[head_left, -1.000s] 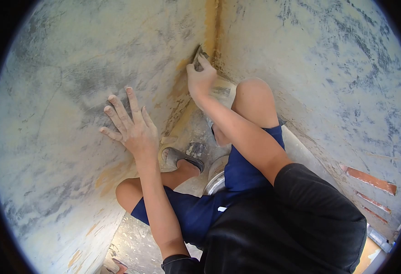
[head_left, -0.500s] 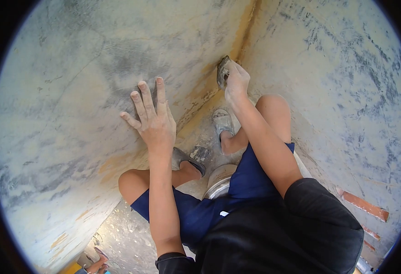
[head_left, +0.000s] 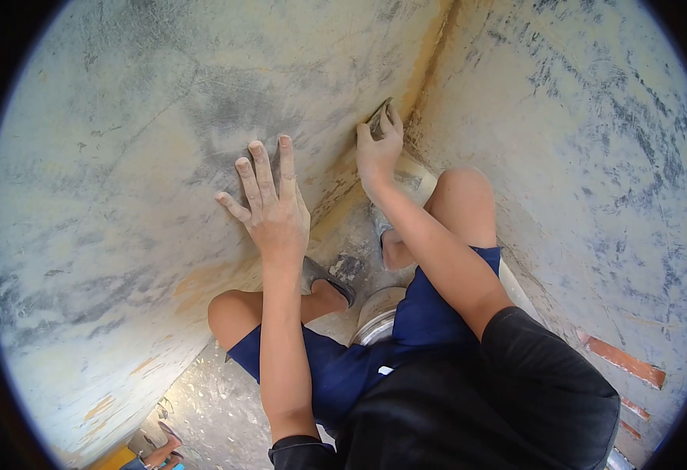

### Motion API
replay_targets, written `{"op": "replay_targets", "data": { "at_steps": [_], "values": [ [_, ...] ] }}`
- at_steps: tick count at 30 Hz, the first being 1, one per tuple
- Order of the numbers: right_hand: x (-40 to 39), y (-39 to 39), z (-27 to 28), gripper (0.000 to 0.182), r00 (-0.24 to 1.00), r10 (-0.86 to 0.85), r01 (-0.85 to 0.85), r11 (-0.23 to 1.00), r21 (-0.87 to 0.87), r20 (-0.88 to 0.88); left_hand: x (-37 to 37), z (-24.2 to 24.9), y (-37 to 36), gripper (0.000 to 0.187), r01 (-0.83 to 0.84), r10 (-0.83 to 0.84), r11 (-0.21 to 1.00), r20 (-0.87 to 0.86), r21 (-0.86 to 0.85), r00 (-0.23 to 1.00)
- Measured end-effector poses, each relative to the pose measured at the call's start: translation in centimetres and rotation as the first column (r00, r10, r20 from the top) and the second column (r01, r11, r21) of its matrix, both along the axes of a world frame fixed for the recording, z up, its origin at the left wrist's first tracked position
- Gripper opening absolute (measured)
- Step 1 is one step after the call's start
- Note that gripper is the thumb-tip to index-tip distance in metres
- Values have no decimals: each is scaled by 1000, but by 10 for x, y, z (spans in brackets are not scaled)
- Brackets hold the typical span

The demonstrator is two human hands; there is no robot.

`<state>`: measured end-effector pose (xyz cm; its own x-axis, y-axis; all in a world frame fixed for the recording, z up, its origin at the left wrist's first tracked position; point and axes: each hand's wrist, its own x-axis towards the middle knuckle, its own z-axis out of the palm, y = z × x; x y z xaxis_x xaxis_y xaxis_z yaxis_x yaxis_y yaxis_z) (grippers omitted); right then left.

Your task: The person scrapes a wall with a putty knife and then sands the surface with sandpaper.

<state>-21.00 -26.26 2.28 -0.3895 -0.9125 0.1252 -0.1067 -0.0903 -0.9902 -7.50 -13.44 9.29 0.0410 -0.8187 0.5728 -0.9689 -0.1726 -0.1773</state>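
My left hand (head_left: pixel 274 205) lies with fingers spread against the patchy grey-and-cream wall (head_left: pixel 147 157). Pale dust coats its fingertips. Near the inner corner, my right hand (head_left: pixel 380 153) has its thumb and fingers closed around a dark, dusty, flat piece, apparently folded sandpaper (head_left: pixel 379 116). The piece meets the left wall just beside the corner seam (head_left: pixel 435 59). My right fingers and palm hide much of it.
A second mottled wall (head_left: pixel 578 141) rises on the right, with exposed red brick (head_left: pixel 627 362) low down. Between my legs stands a pale bucket (head_left: pixel 377 313). My sandalled feet rest on the dusty floor (head_left: pixel 218 399). Another person's legs (head_left: pixel 162 453) show at bottom left.
My right hand has shifted left and slightly down along the wall and turned, with the sandpaper still in it. My left hand stays spread, slightly further right in view.
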Motion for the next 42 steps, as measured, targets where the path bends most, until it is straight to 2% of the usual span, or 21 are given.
{"op": "replay_targets", "data": {
  "at_steps": [1, 3, 6, 11, 13, 15, 17, 18, 20, 22, 24, 25, 27, 28, 34, 37, 39, 40, 42],
  "values": [
    [3, 1, -3, 59, 1000, -3, 3, 1000, 0, 0, 0, 0, 0, 77, -1, 1, 1000, 0, -4, 1000],
    [7, 1, -9, 60, 992, -17, 12, 999, -41, -124, 0, 0, 0, 77, 4, -4, 1000, -1, -9, 1000],
    [5, -2, -17, 57, 984, -50, 36, 996, -82, -170, 1, 1, 1, 77, 10, -10, 1000, -2, -10, 1000],
    [-15, -12, -1, 57, 998, 1, 1, 1000, 20, -65, 1, -1, -1, 76, 12, -11, 1000, 7, -18, 1000],
    [-17, -11, 0, 57, 999, 29, -28, 999, 44, -35, -1, -4, -5, 77, 1, 2, 997, 37, -77, 999],
    [-10, -7, -5, 58, 985, 0, -13, 997, -73, -173, -7, -5, -9, 77, -1, 2, 994, 11, -109, 1000],
    [-7, -4, -10, 58, 968, -46, 18, 993, -116, -245, -14, -5, -13, 77, -1, -1, 990, -14, -140, 1000],
    [-8, -4, -15, 58, 945, -89, 40, 986, -161, -314, -17, -4, -15, 72, -24, 14, 982, -57, -185, 998],
    [-12, -12, -24, 57, 941, -106, 55, 985, -162, -323, -21, 0, -18, 67, -44, 21, 974, -102, -223, 995],
    [-15, -14, -21, 56, 936, -119, 68, 984, -163, -332, -20, 6, -19, 75, -60, 34, 970, -111, -236, 993],
    [-17, -15, -15, 54, 975, -103, 83, 991, -108, -197, -20, 12, -22, 77, -68, 37, 967, -129, -244, 991],
    [-18, -13, -10, 54, 974, -107, 87, 990, -107, -199, -20, 15, -23, 79, -81, 45, 964, -146, -253, 988],
    [-19, -8, -4, 52, 970, -62, 8, 974, -226, -233, -19, 19, -25, 82, -76, 36, 965, -164, -250, 986],
    [-20, -7, -3, 52, 969, -67, 13, 974, -225, -236, -20, 22, -26, 85, -77, 33, 966, -179, -248, 983],
    [-23, 1, -4, 50, 985, 28, -52, 989, -137, -173, -36, 45, -30, 89, -57, -7, 958, -224, -280, 975],
    [-23, -7, -17, 48, 983, -73, 51, 990, -130, -170, -42, 54, -33, 90, -45, -25, 953, -226, -298, 974],
    [-22, -14, -27, 47, 942, -164, 136, 984, -112, -292, -45, 59, -37, 91, -49, -25, 955, -246, -292, 969],
    [-22, -8, -12, 47, 941, -166, 138, 984, -113, -294, -46, 60, -38, 92, -55, -22, 957, -261, -285, 965],
    [-19, 6, 12, 49, 905, 87, 29, 964, 264, -416, -45, 58, -41, 93, -59, -16, 961, -267, -269, 963]
  ]
}}
